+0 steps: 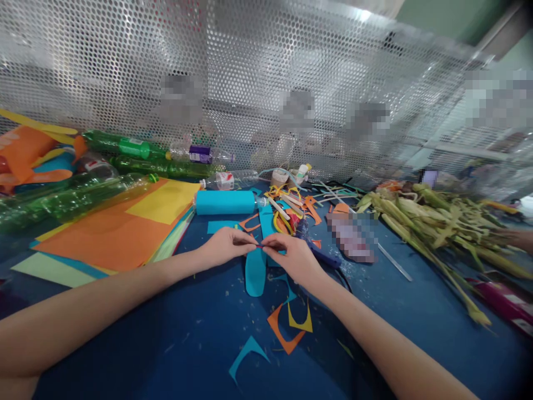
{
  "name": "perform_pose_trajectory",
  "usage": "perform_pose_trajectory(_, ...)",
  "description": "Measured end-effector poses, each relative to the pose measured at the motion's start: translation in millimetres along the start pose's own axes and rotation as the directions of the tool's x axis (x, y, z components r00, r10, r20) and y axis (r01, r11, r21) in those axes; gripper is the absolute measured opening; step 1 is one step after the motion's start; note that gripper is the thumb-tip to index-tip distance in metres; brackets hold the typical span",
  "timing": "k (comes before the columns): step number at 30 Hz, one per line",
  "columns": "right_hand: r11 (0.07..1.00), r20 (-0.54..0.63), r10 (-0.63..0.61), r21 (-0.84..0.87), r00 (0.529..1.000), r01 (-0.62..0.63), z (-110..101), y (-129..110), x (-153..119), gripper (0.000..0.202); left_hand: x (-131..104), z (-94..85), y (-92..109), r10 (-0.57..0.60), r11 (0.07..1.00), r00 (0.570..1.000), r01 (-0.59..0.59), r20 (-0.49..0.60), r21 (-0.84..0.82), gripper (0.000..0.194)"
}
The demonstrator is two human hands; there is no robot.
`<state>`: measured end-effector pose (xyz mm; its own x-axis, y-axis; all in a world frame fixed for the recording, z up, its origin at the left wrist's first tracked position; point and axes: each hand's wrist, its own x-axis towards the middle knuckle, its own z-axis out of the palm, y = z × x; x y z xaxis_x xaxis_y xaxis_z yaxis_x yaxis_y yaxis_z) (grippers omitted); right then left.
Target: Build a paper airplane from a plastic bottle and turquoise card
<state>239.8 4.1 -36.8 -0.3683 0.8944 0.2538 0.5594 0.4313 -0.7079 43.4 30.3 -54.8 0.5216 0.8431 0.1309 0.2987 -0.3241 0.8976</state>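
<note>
thin strip [260, 246] sideways between hands [222, 246] [295, 258]

The person's left hand [222, 247] and right hand [293, 256] meet at the fingertips, pinching a small, thin dark piece [259, 246] between them, above a round-ended blue paper strip [255, 273] on the blue table [166, 344]. Behind the hands lies a clear bottle wrapped in blue paper [225, 203]. Orange, yellow and blue paper offcuts [286, 333] are scattered in front. A dark blue glue gun [322, 254] lies just beside the right hand. Colored paper sheets [112, 239] and green plastic bottles [120, 191] are at the left; corn husks [433, 222] are at the right, before a perforated metal screen [250, 83].
</note>
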Motion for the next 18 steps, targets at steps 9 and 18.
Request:
perform_pose_trajectory(9,0.998,0.066,0.016,0.066,0.998,-0.020,1.4,-12.6,-2.5,0.011,-27.4,0.1,7.7,0.018,0.997,0.998,-0.012,-0.064,0.081,0.021)
perform_pose_trajectory(18,0.996,0.037,0.008,0.091,0.999,-0.012,8.9,-6.9,-3.2,0.014,-29.2,-1.5,3.0,0.035,0.999,0.996,-0.033,-0.077,0.025,0.019)
